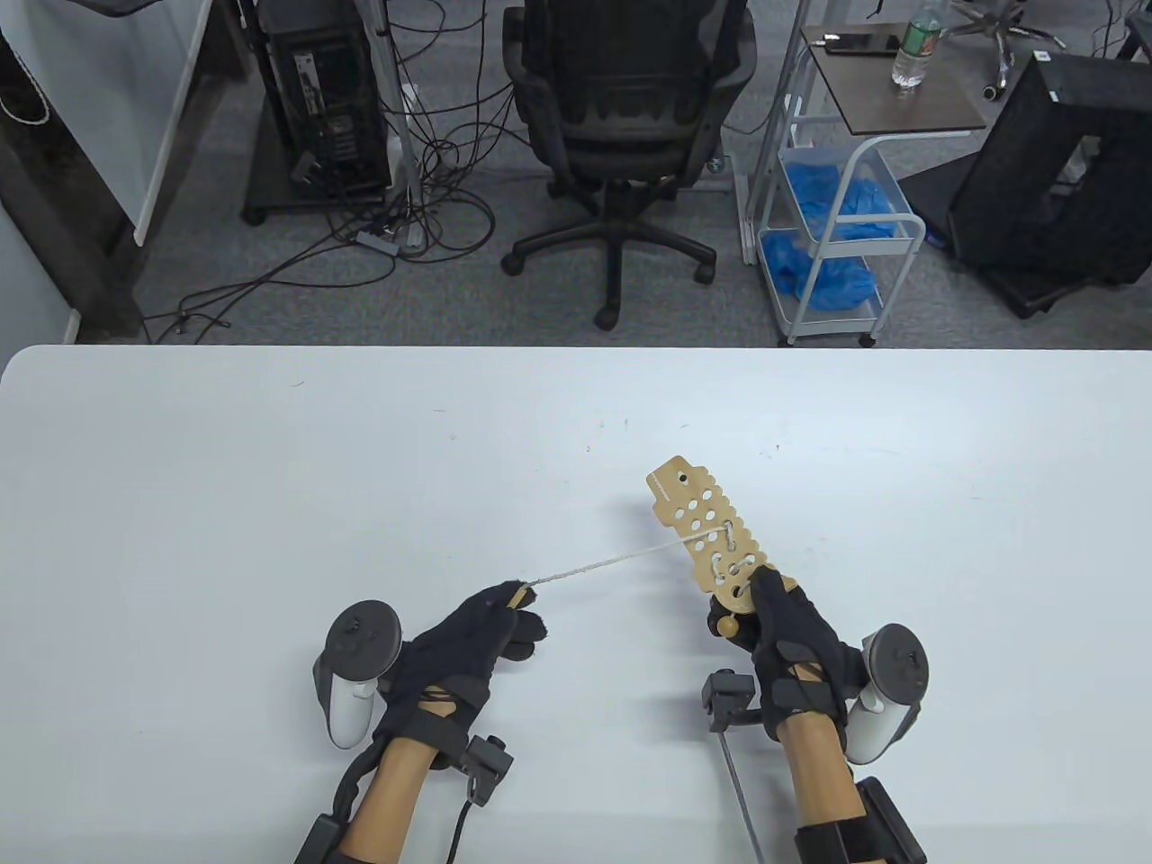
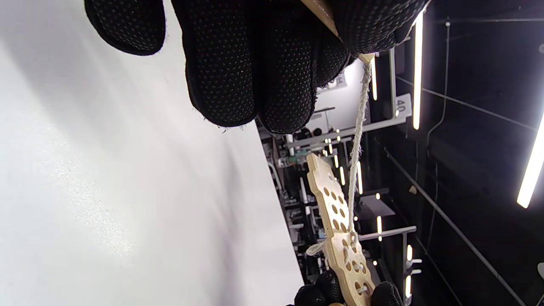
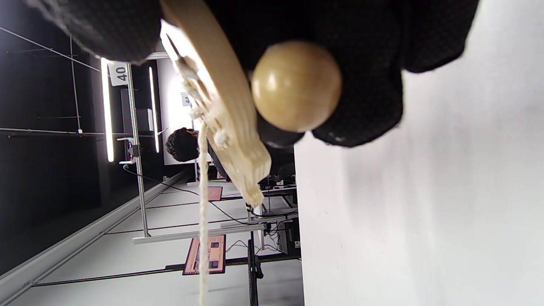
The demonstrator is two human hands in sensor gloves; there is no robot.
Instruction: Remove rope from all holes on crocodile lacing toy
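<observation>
A flat wooden crocodile lacing toy (image 1: 706,526) with several holes is held up off the white table (image 1: 270,504). My right hand (image 1: 765,621) grips its near end; a wooden ball (image 1: 727,623) hangs just below that grip and fills the right wrist view (image 3: 296,86). A white rope (image 1: 612,560) is still laced through the toy's near holes and runs taut to the left. My left hand (image 1: 515,605) pinches the wooden needle tip (image 1: 516,595) at the rope's end. The left wrist view shows the rope (image 2: 356,144) stretching from my fingers (image 2: 255,63) to the toy (image 2: 340,238).
A black office chair (image 1: 630,135) and a white cart (image 1: 837,234) with blue material stand beyond the table's far edge. Cables and a computer tower (image 1: 328,99) sit on the floor at the back left.
</observation>
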